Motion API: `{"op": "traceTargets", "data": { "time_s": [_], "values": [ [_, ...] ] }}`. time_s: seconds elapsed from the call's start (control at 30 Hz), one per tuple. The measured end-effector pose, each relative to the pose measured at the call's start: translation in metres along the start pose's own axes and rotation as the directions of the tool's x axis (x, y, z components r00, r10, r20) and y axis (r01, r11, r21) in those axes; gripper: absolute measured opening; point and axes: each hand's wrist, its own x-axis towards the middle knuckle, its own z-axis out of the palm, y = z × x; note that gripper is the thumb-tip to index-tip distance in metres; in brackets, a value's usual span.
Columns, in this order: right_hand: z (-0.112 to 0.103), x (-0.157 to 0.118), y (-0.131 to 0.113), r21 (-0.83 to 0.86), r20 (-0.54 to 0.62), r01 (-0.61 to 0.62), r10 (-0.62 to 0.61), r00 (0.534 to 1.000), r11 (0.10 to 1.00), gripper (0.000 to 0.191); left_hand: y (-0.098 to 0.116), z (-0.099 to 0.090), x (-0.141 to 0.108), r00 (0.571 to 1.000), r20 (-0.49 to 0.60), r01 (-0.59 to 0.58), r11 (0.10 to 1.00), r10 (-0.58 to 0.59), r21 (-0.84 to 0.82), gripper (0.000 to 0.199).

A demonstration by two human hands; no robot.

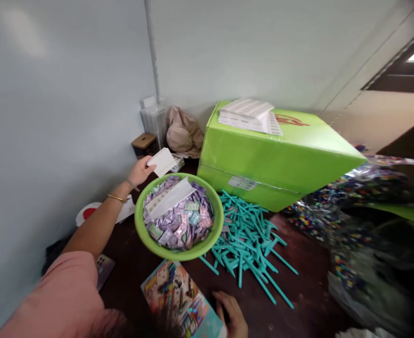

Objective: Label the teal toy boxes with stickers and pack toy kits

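Note:
My left hand (pixel 140 171) reaches out beyond the green basin and is closed on a small stack of white cards (pixel 162 162). Below it, the round green basin (pixel 140 234) is filled with small purple, pink and green packets (pixel 178 230); a folded white sheet (pixel 173 199) lies on top of them. My right hand (pixel 232 315) rests low on the table, fingers loosely curled and apart from the thumb, beside the right edge of a colourful printed box (pixel 180 300). Whether it touches that box is hard to make out.
A heap of teal T-shaped plastic sticks (pixel 245 234) spreads right of the basin. Behind stands a big green carton (pixel 249 159) with label sheets (pixel 249 115) on it. Plastic bags of colourful pieces (pixel 351 225) fill the right. A beige cap (pixel 182 134) sits against the wall.

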Motion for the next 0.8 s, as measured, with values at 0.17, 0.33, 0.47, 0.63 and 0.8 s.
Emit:
{"op": "traceTargets", "data": {
  "time_s": [0.17, 0.33, 0.47, 0.63, 0.8],
  "values": [
    [-0.008, -0.003, -0.006, 0.037, 0.009, -0.063, 0.063, 0.998, 0.997, 0.033, 0.034, -0.039, -0.092, 0.982, -0.141, -0.091, 0.966, 0.128, 0.24, 0.037],
    [-0.01, -0.006, -0.008, 0.081, 0.045, -0.091, 0.087, 0.995, 0.993, 0.039, 0.023, -0.089, -0.148, 0.963, -0.262, 0.051, 0.909, 0.065, 0.413, 0.037],
    [-0.011, -0.005, -0.007, 0.097, 0.059, -0.113, 0.108, 0.992, 0.989, 0.04, 0.02, -0.104, -0.169, 0.949, -0.301, 0.063, 0.884, 0.09, 0.463, 0.038],
    [-0.01, -0.007, -0.008, 0.125, 0.034, -0.124, 0.12, 0.992, 0.984, 0.039, 0.029, -0.087, -0.17, 0.965, -0.249, -0.015, 0.971, 0.077, 0.24, 0.039],
    [-0.01, -0.008, -0.012, 0.105, 0.005, -0.059, 0.059, 0.998, 0.993, 0.035, 0.015, -0.041, -0.104, 0.99, -0.095, -0.045, 0.876, 0.104, 0.481, 0.038]
  ]
}}
